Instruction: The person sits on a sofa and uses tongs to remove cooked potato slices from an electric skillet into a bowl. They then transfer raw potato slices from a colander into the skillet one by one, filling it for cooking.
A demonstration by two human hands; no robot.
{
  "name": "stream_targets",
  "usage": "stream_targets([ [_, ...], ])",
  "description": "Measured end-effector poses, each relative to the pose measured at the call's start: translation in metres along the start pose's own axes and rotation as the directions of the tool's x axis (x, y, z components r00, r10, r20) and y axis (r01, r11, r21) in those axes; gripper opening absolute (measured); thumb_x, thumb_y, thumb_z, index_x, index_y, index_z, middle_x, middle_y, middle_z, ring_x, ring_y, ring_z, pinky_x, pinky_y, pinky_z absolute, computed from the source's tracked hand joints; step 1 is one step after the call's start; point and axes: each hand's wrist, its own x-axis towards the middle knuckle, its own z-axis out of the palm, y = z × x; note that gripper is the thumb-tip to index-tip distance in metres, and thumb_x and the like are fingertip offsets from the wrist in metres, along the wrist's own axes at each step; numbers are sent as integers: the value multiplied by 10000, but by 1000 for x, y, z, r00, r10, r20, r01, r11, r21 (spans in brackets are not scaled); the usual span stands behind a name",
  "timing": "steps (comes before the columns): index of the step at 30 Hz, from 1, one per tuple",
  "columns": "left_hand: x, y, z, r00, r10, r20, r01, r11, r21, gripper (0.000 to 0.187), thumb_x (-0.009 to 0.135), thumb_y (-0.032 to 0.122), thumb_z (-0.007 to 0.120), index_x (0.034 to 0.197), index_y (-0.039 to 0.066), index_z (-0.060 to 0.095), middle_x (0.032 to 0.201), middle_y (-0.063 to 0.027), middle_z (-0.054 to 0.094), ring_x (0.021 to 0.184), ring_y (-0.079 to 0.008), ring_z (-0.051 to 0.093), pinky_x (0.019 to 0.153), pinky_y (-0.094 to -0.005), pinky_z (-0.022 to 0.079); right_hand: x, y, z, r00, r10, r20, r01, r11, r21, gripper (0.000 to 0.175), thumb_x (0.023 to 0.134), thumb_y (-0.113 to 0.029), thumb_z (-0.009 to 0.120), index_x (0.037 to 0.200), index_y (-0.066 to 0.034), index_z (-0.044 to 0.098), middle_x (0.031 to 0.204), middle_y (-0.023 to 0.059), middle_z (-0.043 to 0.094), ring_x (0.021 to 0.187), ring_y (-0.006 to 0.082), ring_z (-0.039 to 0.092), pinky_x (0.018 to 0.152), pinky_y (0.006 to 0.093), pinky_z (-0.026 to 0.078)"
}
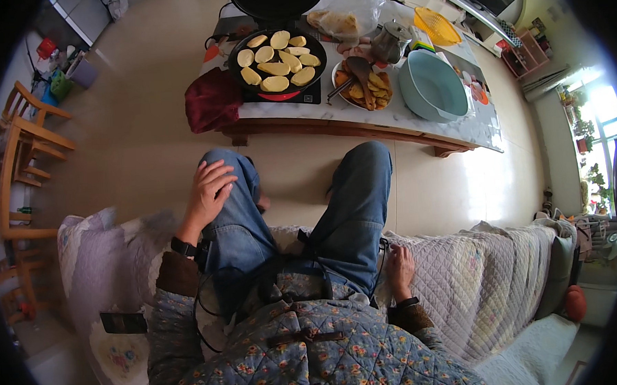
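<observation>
My left hand [213, 189] rests on my left knee, its fingers slightly spread, holding nothing. My right hand [400, 268] lies on the quilted sofa cover [462, 284] beside my right thigh, with no object visible in it. Beyond my knees, a black electric griddle pan [323, 63] with its lid [279, 3] raised stands on the low table. Pale yellow slices [274, 68] are spread over the pan. Right of it, a plate of browned slices [379, 89] has a wooden spatula [363, 76] and a dark-handled utensil [341, 89] lying across it.
A dark red cloth [214, 98] hangs over the marble-patterned tabletop's [284, 110] near edge. To the right stand a pale blue basin [433, 91], a metal pot [392, 41] and a yellow basket [437, 26]. A plastic bag [352, 12] lies behind. A phone-like dark slab [123, 323] is on the sofa.
</observation>
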Motion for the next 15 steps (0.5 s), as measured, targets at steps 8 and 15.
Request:
stream_targets([
  [8,60,-43,33,948,154,277,-200,969,145,222,873,244,659,998,73,723,1219,-103,650,1217,-297,545,1136,-467,324,-5,-6,-7,901,-201,384,237,970,-49,788,713,-193,620,1439,14,396,1351,177,521,1293,335,451,1172,489,221],
  [15,107,-65,42,907,149,393,-199,976,89,106,762,168,679,796,68,684,984,-123,672,1009,-300,620,992,-478,453,12,7,-4,850,-304,430,331,944,12,549,826,-231,532,1333,-21,517,1346,180,505,1255,353,466,1109,534,278],
])
